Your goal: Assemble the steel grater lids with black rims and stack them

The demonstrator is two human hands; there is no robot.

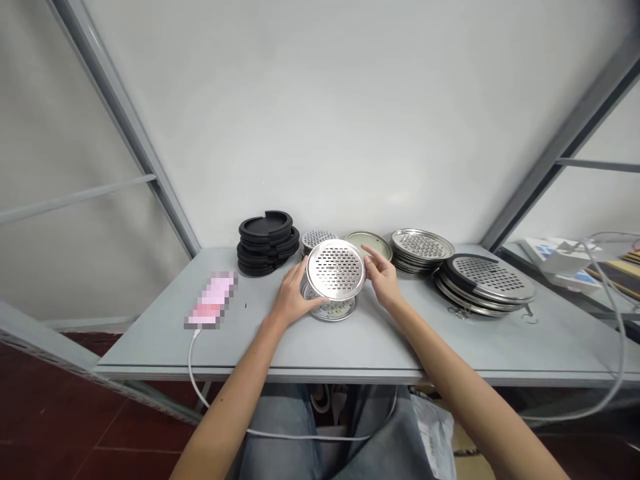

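Note:
A round silver disc with slots is held up, tilted, over the middle of the table. My left hand grips its left edge, thumb along the bottom and fingers at the side. At the disc's right edge, my right hand pinches the rim with the thumb side while its index finger points out. Beneath the disc, a round metal dish with a leafy pattern lies on the table, partly hidden. Behind it are a pale green round plate and a small stack of perforated discs.
Black rings are stacked at the back left. Slotted discs stand back right, beside larger assembled discs with hooks. A blurred pink phone with a white cable lies left on the grey table. Metal posts frame both sides.

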